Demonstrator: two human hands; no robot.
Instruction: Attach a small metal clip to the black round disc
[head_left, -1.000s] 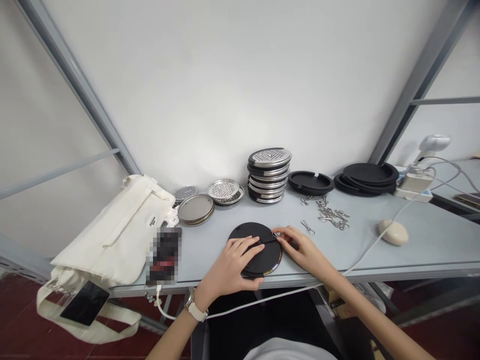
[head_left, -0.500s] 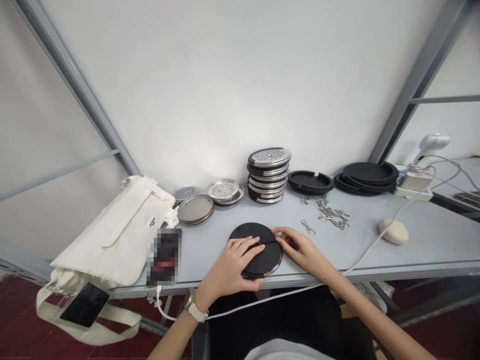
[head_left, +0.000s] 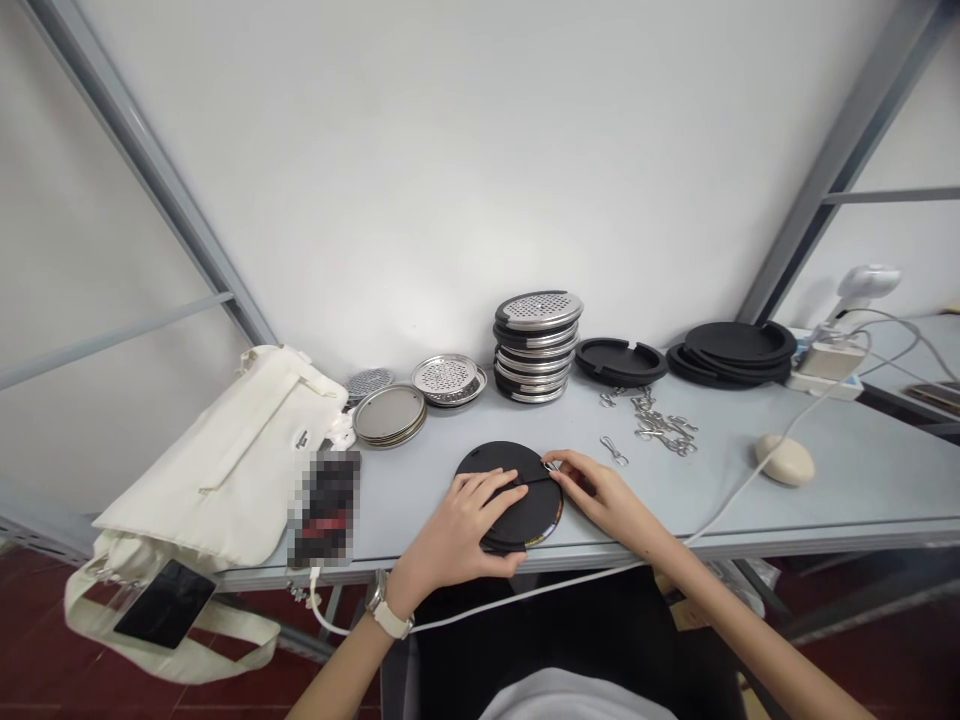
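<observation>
The left hand (head_left: 465, 530) is grasping a flat, round black disc (head_left: 536, 512), its spread fingers lying across the matte, smooth face and its thumb bracing the near rim. The right hand (head_left: 596, 495) is pinching a small, shiny wire clip (head_left: 551, 467) between thumb and fingertips at the disc's right edge, where a thin straight seam is running across the dark face and a narrow printed band is showing along the rim. The disc is resting near the front edge of the smooth grey table (head_left: 712, 470), in front of the person. Behind it, a stack of round pieces (head_left: 537, 350) is standing, layering glossy metal with black rims under a perforated top. Plain, dull metal plates (head_left: 390, 413) and pierced, grater-like discs (head_left: 444, 378) are lying to its left; notched, shallow black trays (head_left: 621, 362) are sitting to its right. Slender, looped metal clips (head_left: 664, 430) are lying in a loose tangle before those trays, and a soft-looking cream fabric bag (head_left: 217, 470) is slumping at the table's left end.
</observation>
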